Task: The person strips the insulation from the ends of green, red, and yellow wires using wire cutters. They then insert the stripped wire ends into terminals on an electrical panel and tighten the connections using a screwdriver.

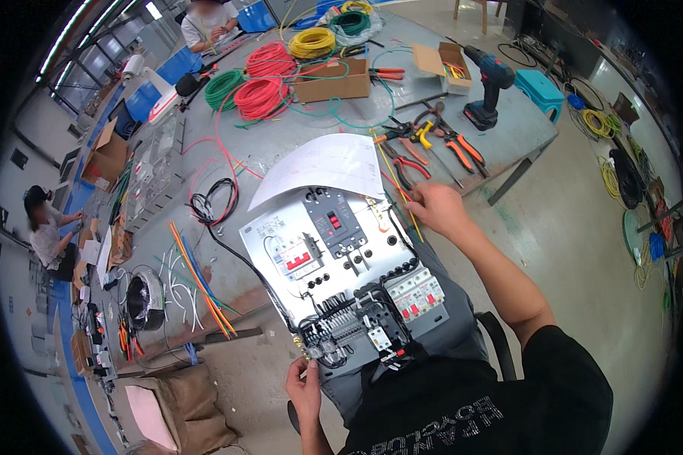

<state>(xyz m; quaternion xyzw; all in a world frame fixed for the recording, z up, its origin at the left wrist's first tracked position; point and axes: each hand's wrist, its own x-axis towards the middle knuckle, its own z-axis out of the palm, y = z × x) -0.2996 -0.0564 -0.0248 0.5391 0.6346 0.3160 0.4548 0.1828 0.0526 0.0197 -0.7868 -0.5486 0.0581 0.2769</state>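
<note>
Grey metal panel (334, 258): left hand (305, 388) grip pinches its near corner; right hand (440, 208) grip holds yellow wire (399, 193). Beyond: grey table (296, 144) (wire coils (259, 97), pliers (432, 144)), concrete floor (577, 220).

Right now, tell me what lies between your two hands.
In the head view, the grey electrical panel spans the stretch between the left hand and right hand, carrying breakers with red switches and black wiring.

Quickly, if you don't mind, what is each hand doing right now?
Left hand: closed on the near edge of the panel.
Right hand: closed on a thin yellow wire at the panel's far edge.
</note>
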